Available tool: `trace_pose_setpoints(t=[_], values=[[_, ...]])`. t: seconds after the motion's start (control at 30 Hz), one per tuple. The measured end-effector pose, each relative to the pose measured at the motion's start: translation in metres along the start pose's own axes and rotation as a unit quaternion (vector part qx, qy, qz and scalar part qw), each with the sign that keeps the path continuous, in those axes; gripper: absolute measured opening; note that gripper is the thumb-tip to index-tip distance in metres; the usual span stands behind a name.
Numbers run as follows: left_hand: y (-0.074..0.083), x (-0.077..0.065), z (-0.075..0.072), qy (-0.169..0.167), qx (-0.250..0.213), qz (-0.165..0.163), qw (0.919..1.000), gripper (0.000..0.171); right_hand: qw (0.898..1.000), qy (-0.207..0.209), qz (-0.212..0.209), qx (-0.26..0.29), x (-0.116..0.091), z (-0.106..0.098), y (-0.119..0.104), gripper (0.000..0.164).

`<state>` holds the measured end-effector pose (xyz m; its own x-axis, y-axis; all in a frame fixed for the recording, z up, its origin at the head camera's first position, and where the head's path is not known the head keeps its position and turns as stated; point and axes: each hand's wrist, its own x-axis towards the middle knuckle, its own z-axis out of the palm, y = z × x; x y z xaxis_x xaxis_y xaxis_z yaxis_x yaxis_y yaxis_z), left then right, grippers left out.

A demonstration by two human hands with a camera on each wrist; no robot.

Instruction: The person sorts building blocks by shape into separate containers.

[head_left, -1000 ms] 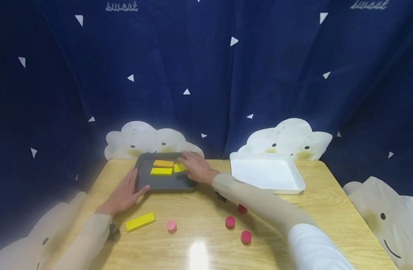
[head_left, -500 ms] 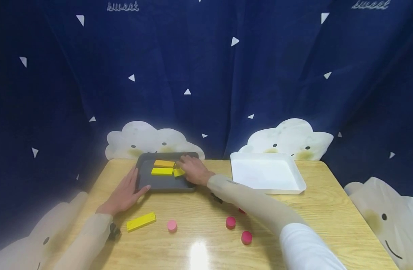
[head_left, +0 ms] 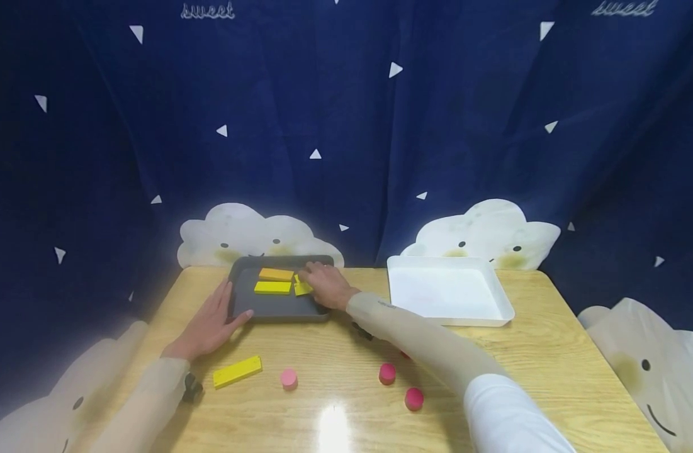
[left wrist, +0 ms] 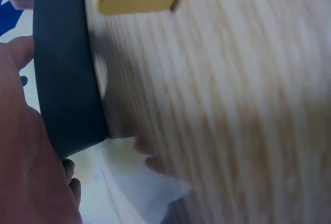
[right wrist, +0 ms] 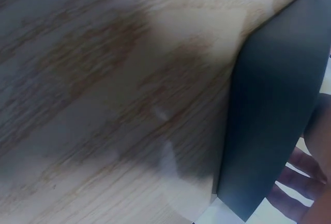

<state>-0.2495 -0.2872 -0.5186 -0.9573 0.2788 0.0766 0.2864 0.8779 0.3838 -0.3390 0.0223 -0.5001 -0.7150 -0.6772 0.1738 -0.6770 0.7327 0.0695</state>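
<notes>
A dark grey tray [head_left: 286, 309] stands on the left of the table in the head view. My left hand [head_left: 207, 323] rests against its left end, fingers straight along the side and thumb at the front rim. Inside the tray lie an orange block [head_left: 275, 274] and a yellow block [head_left: 272, 288], one behind the other. Just right of them, my right hand [head_left: 328, 287] pinches another yellow block [head_left: 301, 286], partly covered by the fingers. The tray wall [right wrist: 274, 94] hides most of these fingers in the right wrist view.
A white tray [head_left: 445, 289] stands at the back right. On the wooden table near the front are a loose yellow block [head_left: 237, 372], a pink disc [head_left: 289, 379] and several red discs [head_left: 387, 374], one mostly behind the right forearm. A dark blue curtain [head_left: 346, 126] hangs behind.
The yellow block at my right fingers has shifted and turned a little beside the other two. My right hand and forearm have moved slightly left. My left hand has stayed put.
</notes>
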Motion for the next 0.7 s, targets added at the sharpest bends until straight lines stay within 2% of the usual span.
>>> trace_pose_setpoints(t=[0.37,0.7], values=[[0.0036,-0.0006,-0.0036,0.001,0.003,-0.002,1.0,0.103,1.0,-0.005,0.006,0.005,0.0002,0.0034,0.0037,0.041],[0.0011,0.0005,0.0004,-0.001,0.002,-0.002,1.0,0.104,1.0,-0.001,0.015,0.014,-0.0027,-0.0013,0.0001,0.038]])
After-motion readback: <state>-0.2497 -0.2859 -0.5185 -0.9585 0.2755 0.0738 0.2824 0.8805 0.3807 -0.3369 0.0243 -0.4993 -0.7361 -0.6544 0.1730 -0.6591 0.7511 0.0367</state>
